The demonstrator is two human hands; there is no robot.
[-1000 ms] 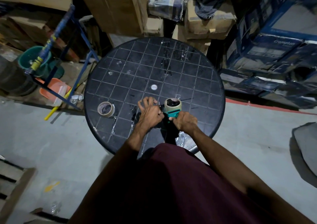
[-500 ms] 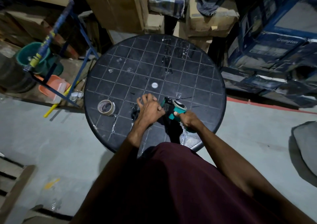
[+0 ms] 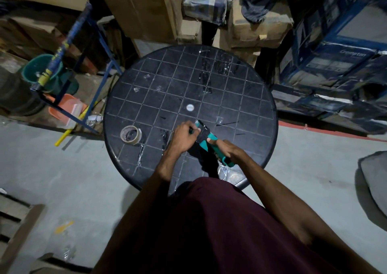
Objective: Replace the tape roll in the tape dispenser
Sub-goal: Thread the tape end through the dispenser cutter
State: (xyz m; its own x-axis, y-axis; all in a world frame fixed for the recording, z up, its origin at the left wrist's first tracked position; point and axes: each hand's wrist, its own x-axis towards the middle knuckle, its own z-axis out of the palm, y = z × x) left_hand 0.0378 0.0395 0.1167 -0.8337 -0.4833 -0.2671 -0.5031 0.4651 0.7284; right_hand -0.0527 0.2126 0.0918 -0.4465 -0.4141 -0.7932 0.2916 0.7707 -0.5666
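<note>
A teal and black tape dispenser (image 3: 206, 138) lies tilted over the near part of the round black table (image 3: 240, 97). My right hand (image 3: 229, 150) is closed around its teal handle. My left hand (image 3: 184, 136) pinches the dispenser's front end, near the blade. The roll that sits in the dispenser is turned out of sight. A nearly used-up beige tape roll (image 3: 130, 134) lies flat on the table, left of my left hand and apart from it.
Strips of clear tape stick to the table's gridded top. Cardboard boxes (image 3: 257, 28) and blue cartons (image 3: 339, 49) crowd the far and right sides. A blue metal frame (image 3: 62, 49), a green bucket (image 3: 35, 70) and an orange tub (image 3: 65, 110) stand to the left.
The dispenser has turned from upright, with its roll facing me, to lying tilted with the handle toward me. My right hand slid down onto the handle; my left hand stays at the front end.
</note>
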